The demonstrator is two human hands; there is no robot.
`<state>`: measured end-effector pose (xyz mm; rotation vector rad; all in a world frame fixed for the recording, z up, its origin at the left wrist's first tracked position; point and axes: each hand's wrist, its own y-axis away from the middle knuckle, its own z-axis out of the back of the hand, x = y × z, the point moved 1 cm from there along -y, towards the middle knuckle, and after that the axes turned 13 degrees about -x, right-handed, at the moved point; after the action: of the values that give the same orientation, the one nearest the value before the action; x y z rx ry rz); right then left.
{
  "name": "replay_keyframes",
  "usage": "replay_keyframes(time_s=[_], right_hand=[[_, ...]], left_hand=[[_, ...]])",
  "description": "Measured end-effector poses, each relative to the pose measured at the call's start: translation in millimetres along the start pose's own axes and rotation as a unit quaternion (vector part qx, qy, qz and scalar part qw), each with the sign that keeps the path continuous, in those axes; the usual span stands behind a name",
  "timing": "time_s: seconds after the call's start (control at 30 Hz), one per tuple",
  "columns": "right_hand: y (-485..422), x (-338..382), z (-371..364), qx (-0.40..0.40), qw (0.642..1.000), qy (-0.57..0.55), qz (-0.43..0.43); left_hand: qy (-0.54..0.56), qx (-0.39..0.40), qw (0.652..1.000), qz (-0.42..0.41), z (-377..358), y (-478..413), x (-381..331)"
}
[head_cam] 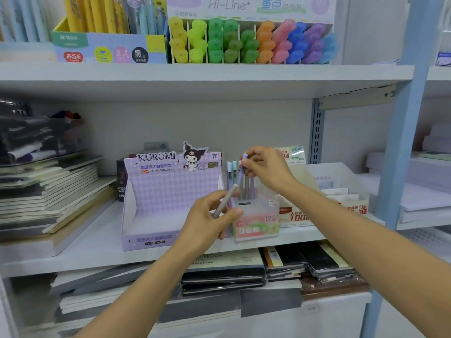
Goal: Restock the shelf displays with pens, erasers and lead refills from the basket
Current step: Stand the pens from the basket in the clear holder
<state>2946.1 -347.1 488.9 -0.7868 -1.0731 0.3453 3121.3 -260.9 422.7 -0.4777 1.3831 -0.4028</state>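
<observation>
On the middle shelf stands a small pastel display box point(256, 223) marked "Fruit Soda", with several slim lead refill tubes point(247, 189) upright in it. My right hand point(264, 168) pinches the top of a purple tube point(241, 174) above the box. My left hand point(211, 219), just left of the box, grips a grey tube point(225, 200) that tilts up to the right. An empty purple Kuromi display box point(161, 198) sits to the left of my hands. The basket is out of view.
White lead refill boxes point(341, 191) stand to the right of the pastel box. Stacked notebooks point(53, 198) fill the shelf's left side and the shelf below. Highlighters point(249, 42) and pen boxes point(109, 42) line the upper shelf. A blue upright post point(405, 132) bounds the right.
</observation>
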Motion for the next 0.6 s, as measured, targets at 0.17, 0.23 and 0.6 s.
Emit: replay_keyframes(time_s=[0.17,0.23,0.6], right_hand=[[-1,-5,2,0.019,1.0,0.013,0.014],[-1,-5,-2,0.02,1.0,0.01,0.015],[-9,-6,-9,0.016,0.99,0.124,0.062]], left_hand=[[-0.02,-0.035,0.999,-0.013,1,-8,6],[-0.009,-0.048,0.999,-0.009,2,-10,8],[0.032,-0.041,0.997,0.05,2,-12,3]])
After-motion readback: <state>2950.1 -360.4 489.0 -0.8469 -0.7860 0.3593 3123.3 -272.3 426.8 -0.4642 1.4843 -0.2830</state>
